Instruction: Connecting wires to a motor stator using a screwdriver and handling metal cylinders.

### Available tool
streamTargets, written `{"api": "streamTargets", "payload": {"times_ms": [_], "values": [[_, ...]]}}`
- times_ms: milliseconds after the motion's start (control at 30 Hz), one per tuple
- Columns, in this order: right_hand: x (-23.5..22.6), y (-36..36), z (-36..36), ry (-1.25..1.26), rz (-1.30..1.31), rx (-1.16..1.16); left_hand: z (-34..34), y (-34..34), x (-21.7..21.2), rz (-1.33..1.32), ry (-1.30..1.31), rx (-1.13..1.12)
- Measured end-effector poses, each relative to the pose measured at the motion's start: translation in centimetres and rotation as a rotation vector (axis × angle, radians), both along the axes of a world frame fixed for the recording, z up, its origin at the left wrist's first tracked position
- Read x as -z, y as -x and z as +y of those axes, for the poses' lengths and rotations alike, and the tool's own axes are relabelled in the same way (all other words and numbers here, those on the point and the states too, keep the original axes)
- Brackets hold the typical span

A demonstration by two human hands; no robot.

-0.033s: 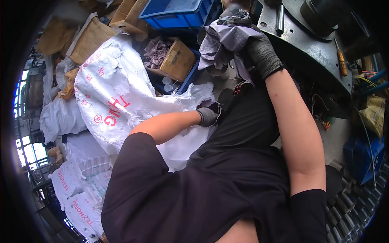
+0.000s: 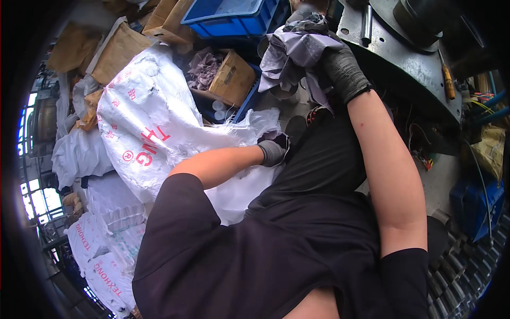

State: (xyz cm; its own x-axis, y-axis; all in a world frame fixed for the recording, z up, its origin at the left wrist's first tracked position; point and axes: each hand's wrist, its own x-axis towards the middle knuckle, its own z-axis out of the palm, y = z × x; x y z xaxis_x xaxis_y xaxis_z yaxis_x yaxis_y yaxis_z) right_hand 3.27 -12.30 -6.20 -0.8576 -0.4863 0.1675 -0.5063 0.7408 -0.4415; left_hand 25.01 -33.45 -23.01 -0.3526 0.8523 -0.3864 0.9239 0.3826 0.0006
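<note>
My right hand [image 2: 344, 66], in a dark glove, is raised at the top centre and grips a crumpled bundle of grey and lavender cloth [image 2: 295, 50] beside the edge of a grey metal machine table [image 2: 409, 64]. My left hand [image 2: 273, 152], in a grey glove, is lower down, closed on the frayed open edge of a large white woven sack [image 2: 154, 127] with red print. The sack lies to my left, its mouth toward my lap. My dark shirt and trousers hide the lower middle of the view.
A cardboard box holding grey rags [image 2: 231, 80] sits behind the sack, with a blue plastic crate [image 2: 234, 16] beyond it. An orange-handled screwdriver [image 2: 448, 80] lies on the machine table. More white sacks [image 2: 101, 250] pile up at lower left. A blue bin [image 2: 473, 204] is at the right.
</note>
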Motion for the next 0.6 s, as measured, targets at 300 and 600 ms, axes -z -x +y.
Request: {"api": "streamTargets", "payload": {"times_ms": [300, 600], "values": [[-1.9, -1.2, 0.4, 0.267, -0.228, 0.027, -4.9, 7.9, -3.3, 0.106, -0.124, -0.709], [2.1, 1.4, -0.5, 0.238, -0.233, 0.053, -5.5, -0.9, 2.6, 0.111, -0.015, -0.939]]}}
